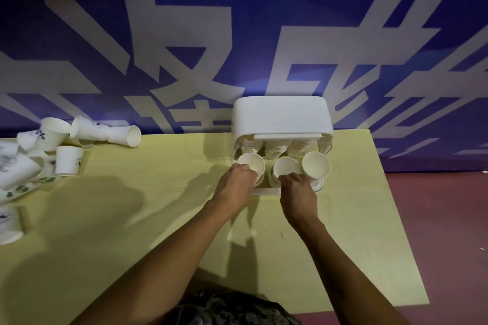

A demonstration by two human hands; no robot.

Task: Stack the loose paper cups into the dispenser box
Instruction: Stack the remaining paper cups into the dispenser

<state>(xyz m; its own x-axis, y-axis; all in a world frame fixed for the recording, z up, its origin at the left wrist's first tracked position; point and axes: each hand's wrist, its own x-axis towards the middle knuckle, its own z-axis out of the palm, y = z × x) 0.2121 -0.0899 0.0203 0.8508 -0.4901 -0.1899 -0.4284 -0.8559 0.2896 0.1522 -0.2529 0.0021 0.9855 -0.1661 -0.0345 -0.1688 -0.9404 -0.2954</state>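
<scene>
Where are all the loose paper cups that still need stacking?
In the head view, the loose white paper cups lie heaped at the yellow table's far left edge, by the blue wall, well left of the white plastic dispenser box.

White dispenser box [281,116] — pale yellow table [158,166] — blue-and-white wall [237,21]

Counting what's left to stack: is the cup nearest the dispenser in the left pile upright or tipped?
Tipped. That cup lies on its side on the table, mouth facing right.

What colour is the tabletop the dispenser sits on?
Pale yellow-green, seen in the head view: the table under the white dispenser.
</scene>
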